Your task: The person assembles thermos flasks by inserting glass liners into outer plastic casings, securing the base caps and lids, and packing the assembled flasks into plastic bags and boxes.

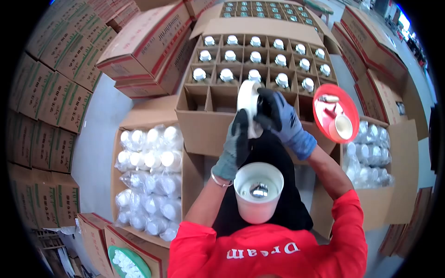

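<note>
Divided ctn [208, 130] dead ahead. My R hand [283, 116] & L hand [235, 141], gloved, both grasping white pc [247, 99] btwn them; its long axis runs fr me twd ctn. R nearer far end, L nearer my end.

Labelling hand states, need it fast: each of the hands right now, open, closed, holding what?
Left hand: fingers against the white round item; whether closed can't be told.
Right hand: fingers curled, apparently closed on that same item.
</note>
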`<state>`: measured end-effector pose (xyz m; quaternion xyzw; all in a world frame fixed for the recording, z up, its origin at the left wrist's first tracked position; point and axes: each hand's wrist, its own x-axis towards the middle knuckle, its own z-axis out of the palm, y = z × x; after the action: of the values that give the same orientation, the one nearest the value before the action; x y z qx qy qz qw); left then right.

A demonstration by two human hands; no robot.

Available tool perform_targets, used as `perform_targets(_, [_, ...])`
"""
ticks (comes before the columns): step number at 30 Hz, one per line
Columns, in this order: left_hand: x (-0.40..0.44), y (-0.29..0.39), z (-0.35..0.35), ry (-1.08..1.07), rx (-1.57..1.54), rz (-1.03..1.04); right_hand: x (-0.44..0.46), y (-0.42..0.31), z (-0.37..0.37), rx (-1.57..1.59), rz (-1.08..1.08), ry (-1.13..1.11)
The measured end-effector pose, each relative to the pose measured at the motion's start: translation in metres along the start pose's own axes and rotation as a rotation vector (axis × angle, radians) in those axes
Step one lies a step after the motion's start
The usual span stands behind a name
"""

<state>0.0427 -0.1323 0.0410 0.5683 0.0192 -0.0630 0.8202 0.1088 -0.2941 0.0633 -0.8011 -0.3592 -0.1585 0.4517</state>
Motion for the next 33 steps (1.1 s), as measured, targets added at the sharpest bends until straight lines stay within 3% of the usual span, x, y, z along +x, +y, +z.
perform_targets(1, [-0.004, -0.002, 0.01, 0.014, 0.142, 0.137, -0.008, 0.001, 0.005, 0.061, 0.14, 0.038])
perform_targets(2, [-0.007, -0.001, 0.018, 0.031, 0.369, 0.364, -0.018, 0.007, 0.006, 0.049, 0.081, 0.024])
perform_targets(4, [-0.012, 0.018, 0.027, 0.054, 0.947, 0.892, -0.04, 0.009, 0.009, 0.856, 0.293, -0.087])
perform_targets(5, [-0.02, 0.036, 0.031, -0.01, 1.26, 1.063, -0.05, 0.01, 0.01, 1.205, 0.439, -0.087])
perform_targets(6, [-0.022, 0.037, 0.028, -0.108, 1.258, 1.051, -0.055, 0.01, 0.008, 1.274, 0.369, -0.21])
perform_targets(9, [-0.041, 0.043, 0.02, -0.388, 1.37, 0.938, -0.068, 0.004, -0.011, 1.28, 0.432, -0.376])
perform_targets(12, [-0.054, 0.021, -0.013, -0.453, 1.13, 0.776, -0.08, 0.047, -0.015, 0.703, 0.776, -0.645])
perform_targets(13, [-0.058, 0.017, -0.02, -0.475, 1.072, 0.717, -0.081, 0.029, -0.027, 0.325, 0.545, -0.477])
perform_targets(16, [-0.076, 0.002, -0.021, -0.612, 1.036, 0.526, -0.107, 0.017, -0.023, 0.788, 0.775, -0.285])
perform_targets(19, [-0.075, -0.003, -0.015, -0.667, 1.047, 0.543, -0.12, 0.001, -0.003, 0.618, 0.282, -0.354])
perform_targets(21, [-0.072, -0.007, -0.016, -0.706, 1.027, 0.483, -0.12, -0.029, -0.009, 0.645, 0.573, -0.425])
perform_targets(22, [-0.07, -0.009, -0.017, -0.724, 1.017, 0.453, -0.125, -0.027, -0.006, 0.517, 0.463, -0.409])
perform_targets(26, [-0.062, -0.029, -0.022, -0.776, 0.883, 0.23, -0.146, -0.009, 0.01, 0.224, 0.363, -0.433])
perform_targets(28, [-0.061, -0.033, -0.025, -0.772, 0.922, 0.301, -0.147, -0.007, 0.01, 0.205, 0.314, -0.416])
perform_targets(31, [-0.072, -0.026, -0.024, -0.753, 1.008, 0.373, -0.144, -0.016, 0.016, -0.012, -0.034, -0.307])
perform_targets(32, [-0.082, -0.023, -0.022, -0.712, 1.032, 0.384, -0.138, -0.023, 0.016, 0.085, 0.056, -0.351])
perform_targets(33, [-0.094, -0.022, -0.022, -0.672, 1.057, 0.394, -0.137, -0.019, 0.022, 0.156, -0.03, -0.372])
